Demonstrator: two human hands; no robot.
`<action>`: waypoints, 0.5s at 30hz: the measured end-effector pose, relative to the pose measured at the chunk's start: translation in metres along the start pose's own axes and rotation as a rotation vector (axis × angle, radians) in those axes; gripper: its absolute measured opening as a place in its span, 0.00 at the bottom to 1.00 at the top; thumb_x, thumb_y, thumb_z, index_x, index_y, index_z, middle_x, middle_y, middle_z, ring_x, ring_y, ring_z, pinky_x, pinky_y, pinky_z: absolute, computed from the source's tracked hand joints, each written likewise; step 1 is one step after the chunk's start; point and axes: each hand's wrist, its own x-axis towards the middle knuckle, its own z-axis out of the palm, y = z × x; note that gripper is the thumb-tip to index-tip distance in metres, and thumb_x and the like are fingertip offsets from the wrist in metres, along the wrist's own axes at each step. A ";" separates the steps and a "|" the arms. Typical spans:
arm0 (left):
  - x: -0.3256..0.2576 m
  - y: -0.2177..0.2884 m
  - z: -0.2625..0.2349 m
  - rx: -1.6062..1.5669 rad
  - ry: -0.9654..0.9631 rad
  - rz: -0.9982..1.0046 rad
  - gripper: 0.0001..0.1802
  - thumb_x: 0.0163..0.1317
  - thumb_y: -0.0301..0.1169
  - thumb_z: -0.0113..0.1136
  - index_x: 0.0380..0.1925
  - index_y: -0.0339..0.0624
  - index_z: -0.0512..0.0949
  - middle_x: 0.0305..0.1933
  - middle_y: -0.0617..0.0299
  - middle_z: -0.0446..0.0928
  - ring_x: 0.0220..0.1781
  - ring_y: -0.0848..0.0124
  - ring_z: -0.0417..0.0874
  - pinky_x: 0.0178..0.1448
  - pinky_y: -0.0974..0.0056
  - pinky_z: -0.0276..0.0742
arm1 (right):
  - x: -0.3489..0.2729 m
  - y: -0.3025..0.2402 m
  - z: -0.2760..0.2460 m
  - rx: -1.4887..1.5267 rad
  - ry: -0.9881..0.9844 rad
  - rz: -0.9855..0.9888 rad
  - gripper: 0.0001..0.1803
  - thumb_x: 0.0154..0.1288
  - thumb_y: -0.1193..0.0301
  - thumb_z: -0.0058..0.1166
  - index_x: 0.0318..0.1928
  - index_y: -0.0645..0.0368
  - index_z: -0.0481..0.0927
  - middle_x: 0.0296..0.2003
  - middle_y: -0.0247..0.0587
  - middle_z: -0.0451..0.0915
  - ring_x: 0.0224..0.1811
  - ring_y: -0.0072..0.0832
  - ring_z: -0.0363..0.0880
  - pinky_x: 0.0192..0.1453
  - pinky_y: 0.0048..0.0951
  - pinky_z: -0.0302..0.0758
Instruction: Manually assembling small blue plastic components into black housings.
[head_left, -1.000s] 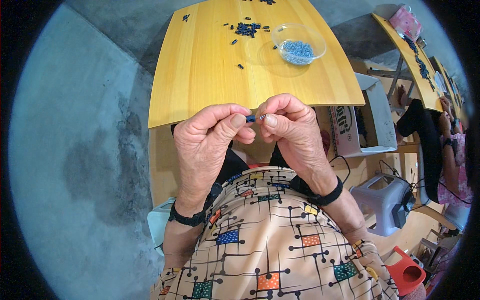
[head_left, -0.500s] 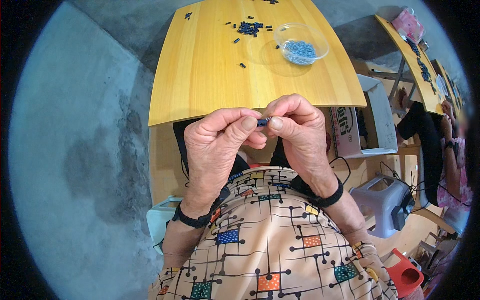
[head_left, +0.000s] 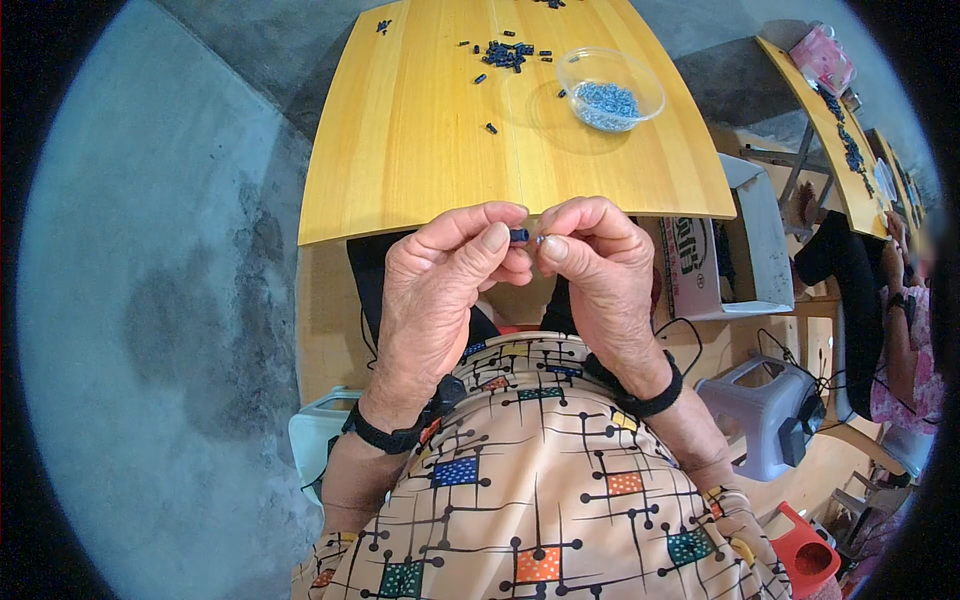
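Pinched between the thumb and fingers of my left hand (head_left: 432,282) is a small dark blue cylindrical plastic piece (head_left: 518,236), its open end turned to the right. Facing it, my right hand (head_left: 606,268) grips a tiny silvery metal piece (head_left: 540,239) at the fingertips; its exact kind is too small to make out. A short gap separates the two pieces. Both hands are held just before the near edge of the yellow table (head_left: 420,180), above my lap.
On the table stands a clear plastic bowl (head_left: 655,97) with many small silvery pieces. Left of it lies a pile of dark cylindrical pieces (head_left: 508,55), with a few scattered around. A cardboard box (head_left: 765,250) and a grey stool (head_left: 745,410) are at right, where another person (head_left: 905,330) sits.
My hands have drawn slightly apart. The dark piece and the metal piece, touching or joined before, now have a gap between them. The view has shifted a little.
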 end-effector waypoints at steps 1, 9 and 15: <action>0.000 -0.001 -0.002 0.001 -0.029 0.001 0.11 0.59 0.26 0.57 0.40 0.32 0.77 0.30 0.58 0.79 0.30 0.76 0.78 0.38 0.75 0.75 | -0.001 -0.001 0.003 0.000 0.000 0.001 0.05 0.54 0.80 0.58 0.33 0.66 0.76 0.29 0.38 0.79 0.31 0.20 0.77 0.38 0.19 0.75; -0.007 -0.009 0.003 0.091 -0.027 -0.006 0.14 0.58 0.24 0.57 0.44 0.32 0.75 0.36 0.57 0.79 0.32 0.75 0.78 0.39 0.72 0.77 | -0.001 -0.008 0.007 -0.224 -0.001 -0.106 0.04 0.56 0.82 0.55 0.33 0.67 0.75 0.25 0.38 0.78 0.27 0.19 0.77 0.31 0.18 0.75; -0.004 -0.010 -0.001 0.165 -0.014 0.009 0.12 0.60 0.25 0.54 0.44 0.33 0.75 0.36 0.57 0.79 0.32 0.73 0.80 0.40 0.71 0.78 | 0.004 -0.004 -0.005 -0.183 0.121 -0.075 0.06 0.54 0.79 0.59 0.33 0.64 0.77 0.27 0.33 0.78 0.29 0.14 0.73 0.35 0.16 0.71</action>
